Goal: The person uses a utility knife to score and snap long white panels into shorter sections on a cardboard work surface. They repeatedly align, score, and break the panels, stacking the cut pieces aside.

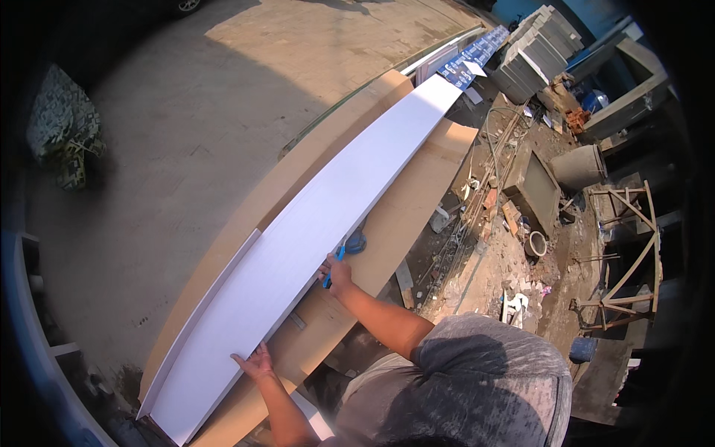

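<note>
- Right hand (337,270) closes its fingers around a blue marker (333,265), tip at the white panel's (328,201) right edge, apparently to mark it.
- Left hand (255,363) lies open, flat on the panel's near edge, steadying it.
- The panel lies lengthwise on 1 brown board (417,186), which supports it.

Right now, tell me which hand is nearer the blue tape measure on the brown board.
Right. The right hand, holding a blue tool, sits just below the blue tape measure. The left hand rests far down the white panel, well away.

Long panel (313,223) on plywood sheet (417,186), rubble (514,253) to the right, paving (186,149) left
</note>
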{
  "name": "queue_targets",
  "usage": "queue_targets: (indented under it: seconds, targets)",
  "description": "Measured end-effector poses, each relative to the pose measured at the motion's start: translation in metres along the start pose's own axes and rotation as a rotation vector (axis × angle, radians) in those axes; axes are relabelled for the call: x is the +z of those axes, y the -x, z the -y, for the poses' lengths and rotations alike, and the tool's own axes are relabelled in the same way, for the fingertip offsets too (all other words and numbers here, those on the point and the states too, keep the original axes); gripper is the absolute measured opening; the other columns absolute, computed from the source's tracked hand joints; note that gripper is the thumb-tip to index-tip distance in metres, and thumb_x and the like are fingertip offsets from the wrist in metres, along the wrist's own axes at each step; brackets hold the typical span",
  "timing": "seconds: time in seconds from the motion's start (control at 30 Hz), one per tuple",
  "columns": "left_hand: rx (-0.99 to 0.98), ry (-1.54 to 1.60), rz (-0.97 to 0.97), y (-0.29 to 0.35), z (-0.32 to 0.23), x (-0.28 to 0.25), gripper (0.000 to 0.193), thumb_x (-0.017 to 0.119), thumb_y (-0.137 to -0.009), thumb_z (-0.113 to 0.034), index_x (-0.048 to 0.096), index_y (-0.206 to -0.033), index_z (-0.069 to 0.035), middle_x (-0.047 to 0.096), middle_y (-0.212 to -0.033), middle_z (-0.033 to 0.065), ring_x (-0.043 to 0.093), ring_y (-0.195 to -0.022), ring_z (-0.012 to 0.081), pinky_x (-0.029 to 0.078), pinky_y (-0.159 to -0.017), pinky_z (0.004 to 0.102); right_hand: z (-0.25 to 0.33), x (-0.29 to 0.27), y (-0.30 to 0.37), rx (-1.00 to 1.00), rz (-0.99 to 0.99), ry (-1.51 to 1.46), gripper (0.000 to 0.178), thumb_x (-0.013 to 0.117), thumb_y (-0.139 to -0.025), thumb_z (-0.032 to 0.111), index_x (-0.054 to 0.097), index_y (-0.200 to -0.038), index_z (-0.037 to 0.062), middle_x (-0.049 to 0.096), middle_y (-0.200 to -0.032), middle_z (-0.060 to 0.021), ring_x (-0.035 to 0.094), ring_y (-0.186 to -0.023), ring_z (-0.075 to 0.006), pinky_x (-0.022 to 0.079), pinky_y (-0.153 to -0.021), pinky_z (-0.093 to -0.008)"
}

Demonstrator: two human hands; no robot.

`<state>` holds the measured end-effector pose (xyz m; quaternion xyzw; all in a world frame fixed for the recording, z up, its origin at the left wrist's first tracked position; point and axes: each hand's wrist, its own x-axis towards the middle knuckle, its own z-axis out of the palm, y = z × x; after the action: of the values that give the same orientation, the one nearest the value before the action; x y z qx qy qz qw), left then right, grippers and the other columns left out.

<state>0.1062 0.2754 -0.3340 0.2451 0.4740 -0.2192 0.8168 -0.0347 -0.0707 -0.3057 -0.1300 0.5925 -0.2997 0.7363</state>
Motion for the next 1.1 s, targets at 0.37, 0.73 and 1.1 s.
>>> queue_targets:
  seconds: [0.37,0.73,1.1]
  targets:
    - [0.323,-0.084,0.130,0.143,0.017,0.056,0.079,0.058,-0.106,-0.062,0.036,-0.161,-0.009,0.037,-0.165,0.0148,0.037,-0.154,0.0344,0.033,-0.128,0.0589,0.102,0.020,0.042,0.002,0.078,-0.222,0.017,0.069,-0.106,0.027,0.063,-0.114,0.0135,0.067,-0.098,-0.0011,0.062,-0.080,-0.0151,0.047,-0.058,-0.0289]
    - [0.253,0.000,0.625,0.296,-0.024,0.122,0.046,0.065,-0.108,-0.027,0.052,-0.146,-0.006,0.062,-0.145,0.0142,0.062,-0.135,0.0315,0.058,-0.111,0.0513,0.082,-0.033,0.250,0.090,0.483,0.057,0.043,0.061,-0.107,0.054,0.057,-0.119,0.0131,0.060,-0.098,-0.0041,0.062,-0.076,-0.0170,0.052,-0.053,-0.0331]
    - [0.129,0.019,0.642,0.339,-0.023,0.097,0.045,0.071,-0.105,-0.027,0.057,-0.141,-0.004,0.068,-0.139,0.0133,0.066,-0.130,0.0300,0.058,-0.112,0.0505,-0.030,0.097,0.241,0.041,1.170,0.219,0.042,0.060,-0.109,0.039,0.059,-0.135,0.0058,0.069,-0.115,-0.0079,0.069,-0.091,-0.0184,0.062,-0.077,-0.0381]
